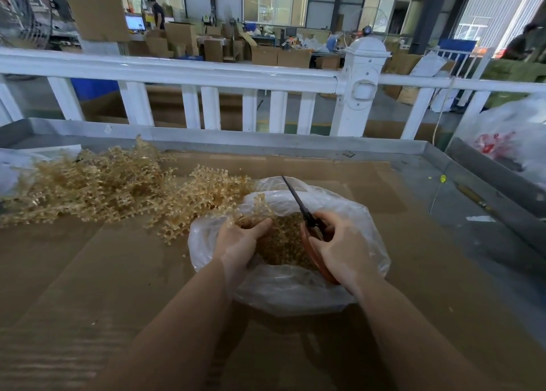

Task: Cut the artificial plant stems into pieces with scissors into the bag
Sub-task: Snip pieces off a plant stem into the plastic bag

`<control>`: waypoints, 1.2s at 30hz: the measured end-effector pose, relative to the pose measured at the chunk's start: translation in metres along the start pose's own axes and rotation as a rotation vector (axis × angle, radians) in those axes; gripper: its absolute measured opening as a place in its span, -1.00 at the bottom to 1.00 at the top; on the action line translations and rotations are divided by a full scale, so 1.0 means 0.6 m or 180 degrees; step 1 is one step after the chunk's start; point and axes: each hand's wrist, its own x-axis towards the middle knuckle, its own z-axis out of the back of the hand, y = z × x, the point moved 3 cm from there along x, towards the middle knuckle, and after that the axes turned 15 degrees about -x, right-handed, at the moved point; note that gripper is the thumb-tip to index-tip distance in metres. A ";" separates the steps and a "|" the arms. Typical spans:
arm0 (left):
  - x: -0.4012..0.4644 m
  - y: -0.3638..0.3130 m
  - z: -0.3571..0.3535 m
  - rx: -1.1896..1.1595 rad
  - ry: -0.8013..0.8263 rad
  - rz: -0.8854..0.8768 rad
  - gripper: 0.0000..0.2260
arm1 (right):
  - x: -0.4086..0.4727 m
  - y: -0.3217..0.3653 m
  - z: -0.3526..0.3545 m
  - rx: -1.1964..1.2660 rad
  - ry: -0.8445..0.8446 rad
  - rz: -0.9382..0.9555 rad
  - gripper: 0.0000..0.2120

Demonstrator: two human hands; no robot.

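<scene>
- The clear plastic bag (288, 290) sits open-mouthed on the cardboard-covered counter (88, 272), towards its near edge and roughly mid-width; both hands work inside its mouth, probably so each snipped bit drops straight in.
- The left hand (240, 240) curls its fingers around a sprig of the artificial plant stems (97, 189) at the bag's left rim, apparently steadying it above the cut pieces (283, 243) already heaped inside.
- The right hand (342, 248) grips the orange handles of the scissors (301, 207); the dark blades look closed or almost so and point up and away towards the far edge. No stem can be seen between them, so a cut seems just finished or not yet begun.
- The uncut stems lie in a loose tan heap on the left half of the counter, reaching the bag's rim, within easy reach of the feeding hand.
- Count: one bag in use, one pair of scissors, two hands; the stems are too tangled to count.
- A white railing (206, 74) runs behind the far edge.
</scene>
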 end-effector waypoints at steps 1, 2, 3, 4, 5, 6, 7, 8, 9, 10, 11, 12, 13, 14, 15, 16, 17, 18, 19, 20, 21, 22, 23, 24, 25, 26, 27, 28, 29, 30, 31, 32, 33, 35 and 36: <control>0.000 0.000 -0.001 -0.0055 -0.0015 0.0049 -0.81 | 0.000 0.000 -0.001 0.0004 -0.0039 0.0022 -0.69; 0.000 0.000 -0.001 -0.0098 -0.0023 0.0086 -0.85 | 0.001 0.000 -0.002 0.0005 -0.0079 0.0042 -0.71; -0.001 0.000 -0.001 -0.0128 -0.0033 0.0112 -0.88 | 0.001 0.001 -0.003 0.0005 -0.0115 0.0064 -0.72; -0.002 0.000 0.000 -0.0144 -0.0039 0.0140 -0.89 | 0.001 0.001 -0.004 0.0003 -0.0141 0.0085 -0.73; -0.003 -0.001 0.000 -0.0154 -0.0046 0.0162 -0.89 | 0.001 0.001 -0.004 -0.0011 -0.0152 0.0096 -0.73; -0.005 -0.001 0.001 -0.0173 -0.0041 0.0179 -0.88 | 0.001 0.002 -0.005 -0.0037 -0.0156 0.0099 -0.72; -0.006 -0.002 0.001 -0.0211 -0.0027 0.0197 -0.86 | 0.000 0.002 -0.004 -0.0066 -0.0164 0.0100 -0.72; -0.007 -0.003 0.001 -0.0255 -0.0011 0.0216 -0.85 | 0.000 0.002 -0.004 -0.0086 -0.0180 0.0109 -0.71; -0.008 -0.004 0.001 -0.0282 0.0000 0.0231 -0.82 | -0.001 0.003 -0.003 -0.0096 -0.0194 0.0125 -0.70; -0.007 -0.005 0.002 -0.0286 0.0006 0.0234 -0.77 | -0.001 0.004 -0.003 -0.0095 -0.0196 0.0143 -0.69; -0.007 -0.005 0.002 -0.0280 0.0007 0.0229 -0.72 | 0.000 0.004 -0.003 -0.0080 -0.0191 0.0155 -0.68; -0.007 -0.004 0.002 -0.0268 0.0002 0.0228 -0.67 | 0.000 0.003 -0.003 -0.0054 -0.0188 0.0156 -0.67; -0.007 -0.003 0.003 -0.0261 0.0000 0.0240 -0.64 | 0.001 0.003 -0.003 -0.0017 -0.0186 0.0145 -0.66; -0.006 -0.003 0.003 -0.0265 0.0008 0.0266 -0.63 | 0.000 0.004 -0.003 0.0030 -0.0181 0.0133 -0.64; -0.005 -0.002 0.003 -0.0289 0.0017 0.0301 -0.62 | 0.001 0.004 -0.003 0.0090 -0.0169 0.0123 -0.64; -0.005 -0.002 0.002 -0.0321 0.0019 0.0337 -0.62 | 0.001 0.004 -0.003 0.0149 -0.0148 0.0109 -0.64; -0.004 -0.002 0.002 -0.0349 0.0018 0.0366 -0.62 | 0.001 0.004 -0.003 0.0199 -0.0118 0.0086 -0.64; -0.004 -0.002 0.002 -0.0368 0.0023 0.0386 -0.61 | 0.001 0.004 -0.004 0.0238 -0.0086 0.0067 -0.64; -0.004 -0.003 0.002 -0.0385 0.0036 0.0403 -0.61 | 0.001 0.004 -0.004 0.0280 -0.0060 0.0055 -0.65; -0.003 -0.002 0.002 -0.0406 0.0052 0.0422 -0.60 | 0.001 0.004 -0.004 0.0336 -0.0041 0.0045 -0.67; -0.003 -0.002 0.002 -0.0433 0.0071 0.0443 -0.58 | 0.001 0.005 -0.003 0.0408 -0.0032 0.0030 -0.69; -0.002 -0.002 0.001 -0.0456 0.0081 0.0459 -0.57 | 0.001 0.006 -0.002 0.0483 -0.0030 0.0014 -0.71; -0.001 -0.002 0.001 -0.0470 0.0084 0.0469 -0.57 | 0.000 0.006 -0.001 0.0544 -0.0030 -0.0001 -0.72; -0.001 -0.002 0.001 -0.0486 0.0083 0.0477 -0.57 | 0.000 0.007 -0.001 0.0578 -0.0031 -0.0011 -0.72; 0.000 -0.002 0.001 -0.0510 0.0087 0.0488 -0.57 | 0.000 0.007 0.000 0.0585 -0.0030 -0.0017 -0.71; 0.000 -0.002 0.001 -0.0539 0.0096 0.0502 -0.57 | 0.000 0.007 0.001 0.0588 -0.0028 -0.0018 -0.71; 0.001 -0.002 0.001 -0.0578 0.0106 0.0512 -0.58 | 0.000 0.008 0.001 0.0600 -0.0029 -0.0018 -0.71; 0.002 -0.002 0.001 -0.0638 0.0134 0.0516 -0.59 | 0.000 0.008 0.002 0.0621 -0.0027 -0.0020 -0.71; 0.002 -0.003 0.000 -0.0728 0.0184 0.0506 -0.59 | -0.001 0.008 0.002 0.0652 -0.0022 -0.0025 -0.72; 0.002 -0.005 -0.001 -0.0827 0.0241 0.0473 -0.59 | -0.001 0.008 0.002 0.0696 -0.0018 -0.0035 -0.74; 0.001 -0.007 -0.001 -0.0900 0.0278 0.0423 -0.59 | -0.002 0.007 0.002 0.0748 -0.0015 -0.0047 -0.75; 0.001 -0.009 -0.002 -0.0940 0.0289 0.0372 -0.59 | -0.003 0.007 0.003 0.0794 -0.0012 -0.0056 -0.76; 0.001 -0.010 -0.002 -0.0960 0.0301 0.0332 -0.60 | -0.004 0.007 0.003 0.0819 -0.0006 -0.0057 -0.75; 0.000 -0.013 -0.004 -0.1005 0.0360 0.0311 -0.72 | -0.004 0.008 0.004 0.0818 0.0002 -0.0017 -0.72; 0.001 -0.013 -0.005 -0.1054 0.0398 0.0311 -0.82 | -0.004 0.009 0.003 0.0811 -0.0005 0.0023 -0.72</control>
